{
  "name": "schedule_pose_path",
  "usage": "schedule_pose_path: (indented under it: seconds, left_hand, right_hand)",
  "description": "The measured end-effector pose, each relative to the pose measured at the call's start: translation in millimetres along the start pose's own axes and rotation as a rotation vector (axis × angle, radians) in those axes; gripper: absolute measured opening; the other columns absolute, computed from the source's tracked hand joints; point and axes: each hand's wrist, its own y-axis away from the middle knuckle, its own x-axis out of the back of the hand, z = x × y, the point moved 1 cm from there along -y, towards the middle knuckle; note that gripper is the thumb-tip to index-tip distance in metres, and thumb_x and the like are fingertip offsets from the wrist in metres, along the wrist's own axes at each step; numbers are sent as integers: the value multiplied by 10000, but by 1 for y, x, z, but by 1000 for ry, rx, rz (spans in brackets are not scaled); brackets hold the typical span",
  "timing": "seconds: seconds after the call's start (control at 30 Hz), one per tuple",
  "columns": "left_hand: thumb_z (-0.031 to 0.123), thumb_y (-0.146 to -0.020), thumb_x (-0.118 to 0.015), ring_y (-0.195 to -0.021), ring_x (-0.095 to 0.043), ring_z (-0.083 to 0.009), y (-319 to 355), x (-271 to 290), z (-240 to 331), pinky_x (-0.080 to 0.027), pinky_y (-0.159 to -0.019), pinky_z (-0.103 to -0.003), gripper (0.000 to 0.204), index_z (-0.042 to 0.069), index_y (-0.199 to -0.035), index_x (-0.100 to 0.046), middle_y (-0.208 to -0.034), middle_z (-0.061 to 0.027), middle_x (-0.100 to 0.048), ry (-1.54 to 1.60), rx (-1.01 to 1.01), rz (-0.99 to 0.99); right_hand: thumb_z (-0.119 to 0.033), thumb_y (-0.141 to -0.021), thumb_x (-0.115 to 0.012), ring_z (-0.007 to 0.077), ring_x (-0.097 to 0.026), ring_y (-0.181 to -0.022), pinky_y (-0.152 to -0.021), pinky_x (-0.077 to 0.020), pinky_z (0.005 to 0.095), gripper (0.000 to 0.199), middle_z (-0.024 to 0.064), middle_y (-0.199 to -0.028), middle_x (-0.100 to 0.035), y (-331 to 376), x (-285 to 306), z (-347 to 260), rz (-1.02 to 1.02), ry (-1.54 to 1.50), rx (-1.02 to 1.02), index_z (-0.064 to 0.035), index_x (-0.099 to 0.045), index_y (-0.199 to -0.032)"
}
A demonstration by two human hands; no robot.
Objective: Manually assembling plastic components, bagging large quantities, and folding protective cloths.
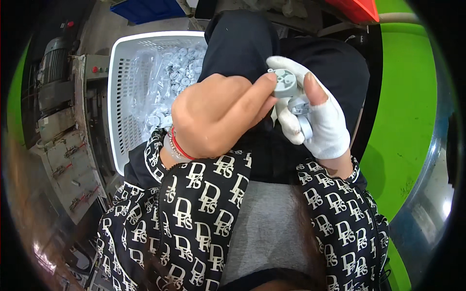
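Note:
My bare left hand (pixel 208 114) pinches the edge of a round grey plastic part (pixel 285 83), which has holes and raised ribs on its face. A white glove covers my right hand (pixel 326 119), apart from the bare thumb. Its fingers curl round more small round grey parts (pixel 298 105), partly hidden in the palm. The pinched part also sits against the gloved fingers, just above the others. Both hands are close together over my lap.
Left of my knees stands a white perforated plastic basket (pixel 116 97) with a clear bag and many similar grey parts (pixel 182 72). Machinery with a motor (pixel 56 56) is at the far left. A blue crate (pixel 145 10) and a red crate (pixel 357 9) stand ahead.

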Motion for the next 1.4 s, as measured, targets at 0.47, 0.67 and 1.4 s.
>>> schedule_pose_path:
  seconds: [0.47,0.67,1.4]
  left_hand:
    - [181,-628,-776,-544,-520,-144,-7,3,9,-402,-468,-243,528,25,-1098,-594,-635,-44,-529,525,265,-70]
    - [125,-623,-776,-564,-529,-137,-10,0,11,-410,-484,-240,502,29,-1084,-604,-653,-45,-538,592,293,-74]
    - [-36,-675,-735,-654,-512,-89,2,1,11,-415,-603,-201,611,-14,-1226,-473,-764,-46,-565,490,339,-43]
  right_hand:
    - [-450,-707,-726,44,-455,-506,-420,-361,174,702,34,-810,-574,12,-4,-7,-48,369,149,16,-494,-1178]
    - [-475,-731,-692,49,-466,-526,-434,-376,175,730,37,-805,-571,15,-6,-11,-34,397,90,6,-475,-1235]
    - [-169,-796,-670,92,-530,-735,-618,-422,223,297,19,-847,-580,8,-4,-16,-28,1000,635,-29,-594,-1046]
